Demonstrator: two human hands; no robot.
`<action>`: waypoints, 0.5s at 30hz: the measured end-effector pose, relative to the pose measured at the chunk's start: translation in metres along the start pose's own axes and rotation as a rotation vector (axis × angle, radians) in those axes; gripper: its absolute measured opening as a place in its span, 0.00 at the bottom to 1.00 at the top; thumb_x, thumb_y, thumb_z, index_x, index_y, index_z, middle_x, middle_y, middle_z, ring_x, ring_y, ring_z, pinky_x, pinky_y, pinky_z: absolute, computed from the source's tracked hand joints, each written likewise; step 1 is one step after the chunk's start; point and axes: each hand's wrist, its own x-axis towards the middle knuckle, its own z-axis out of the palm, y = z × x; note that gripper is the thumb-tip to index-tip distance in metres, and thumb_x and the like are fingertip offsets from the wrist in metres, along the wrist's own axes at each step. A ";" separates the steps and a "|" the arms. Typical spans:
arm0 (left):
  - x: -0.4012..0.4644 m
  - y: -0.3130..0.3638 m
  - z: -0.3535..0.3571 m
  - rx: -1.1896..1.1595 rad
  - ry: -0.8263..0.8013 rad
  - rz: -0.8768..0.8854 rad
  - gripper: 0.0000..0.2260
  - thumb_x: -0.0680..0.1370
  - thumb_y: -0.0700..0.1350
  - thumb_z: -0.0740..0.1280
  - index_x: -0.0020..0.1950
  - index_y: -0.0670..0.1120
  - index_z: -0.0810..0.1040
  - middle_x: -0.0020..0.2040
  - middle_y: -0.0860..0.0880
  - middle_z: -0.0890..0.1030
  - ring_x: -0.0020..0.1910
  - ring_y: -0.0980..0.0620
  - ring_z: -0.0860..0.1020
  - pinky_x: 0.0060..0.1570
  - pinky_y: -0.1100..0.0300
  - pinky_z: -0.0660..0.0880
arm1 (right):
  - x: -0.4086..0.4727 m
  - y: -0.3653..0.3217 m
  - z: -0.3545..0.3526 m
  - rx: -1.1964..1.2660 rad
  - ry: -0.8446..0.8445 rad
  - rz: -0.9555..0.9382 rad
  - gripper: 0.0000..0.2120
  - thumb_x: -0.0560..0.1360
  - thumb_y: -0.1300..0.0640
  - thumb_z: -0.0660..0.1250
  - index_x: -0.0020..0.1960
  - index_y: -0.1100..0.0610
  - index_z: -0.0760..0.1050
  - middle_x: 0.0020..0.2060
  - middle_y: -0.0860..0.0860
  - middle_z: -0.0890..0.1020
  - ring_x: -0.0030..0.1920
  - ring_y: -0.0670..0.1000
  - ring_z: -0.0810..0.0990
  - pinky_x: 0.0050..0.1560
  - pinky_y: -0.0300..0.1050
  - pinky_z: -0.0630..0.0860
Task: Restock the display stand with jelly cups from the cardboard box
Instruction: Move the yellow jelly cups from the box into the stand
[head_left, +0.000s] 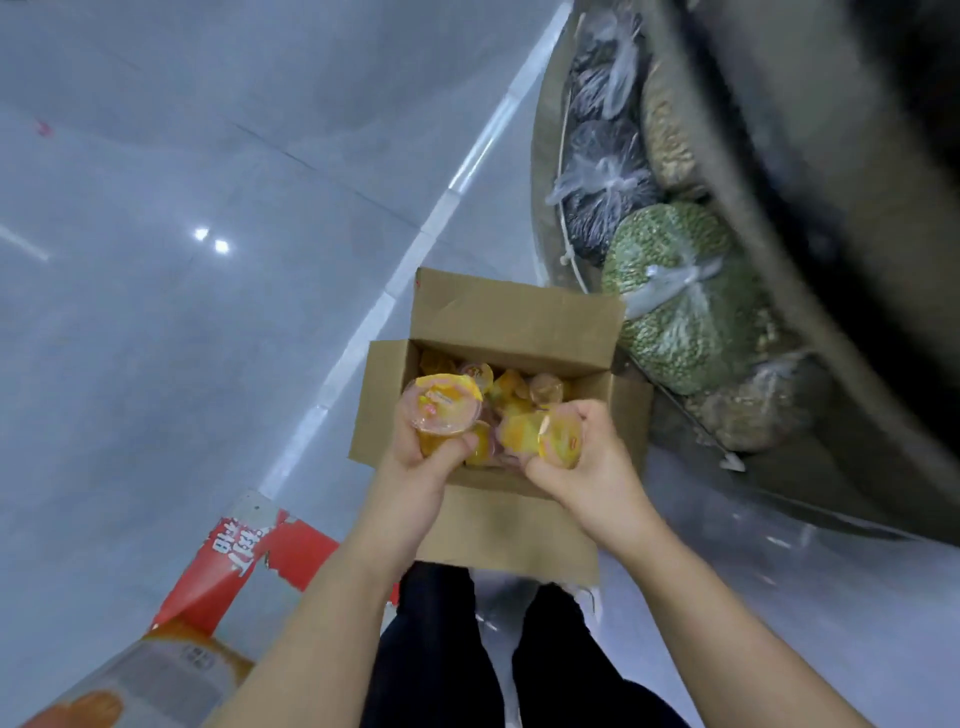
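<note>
An open brown cardboard box (514, 322) stands on the floor in front of me, holding several yellow and orange jelly cups (524, 389). My left hand (415, 462) is over the box's left side, shut on a stack of jelly cups (447, 410) with yellow lids. My right hand (587, 462) is over the box's right side, shut on a yellow jelly cup (558, 436). The two hands are close together above the box. The display stand (810, 291) curves along the right; its upper part is blurred.
The stand's low tier holds tied clear bags of green beans (680, 301), dark beans (602, 192) and brown grains (748, 410). A red and orange printed carton (228, 582) lies at lower left. My legs in dark trousers (498, 649) are below the box. Grey tiled floor (208, 208) lies left.
</note>
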 end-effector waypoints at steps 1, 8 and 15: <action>-0.020 0.032 0.004 -0.021 -0.013 0.007 0.19 0.69 0.45 0.67 0.59 0.57 0.72 0.54 0.56 0.79 0.55 0.60 0.76 0.58 0.60 0.71 | -0.025 -0.032 -0.015 0.044 0.020 -0.007 0.19 0.65 0.59 0.75 0.46 0.47 0.68 0.43 0.47 0.79 0.42 0.44 0.78 0.41 0.33 0.73; -0.120 0.248 0.016 -0.028 -0.181 0.176 0.23 0.66 0.43 0.70 0.60 0.44 0.75 0.48 0.55 0.83 0.51 0.58 0.80 0.48 0.70 0.75 | -0.177 -0.250 -0.123 0.029 0.054 -0.242 0.25 0.63 0.66 0.73 0.55 0.46 0.73 0.47 0.41 0.81 0.46 0.38 0.78 0.45 0.29 0.73; -0.158 0.389 0.090 0.070 -0.404 0.498 0.20 0.63 0.38 0.73 0.51 0.48 0.70 0.43 0.50 0.79 0.42 0.58 0.78 0.45 0.67 0.74 | -0.244 -0.349 -0.191 -0.003 0.393 -0.432 0.28 0.61 0.56 0.73 0.54 0.37 0.66 0.47 0.36 0.78 0.47 0.36 0.77 0.43 0.25 0.70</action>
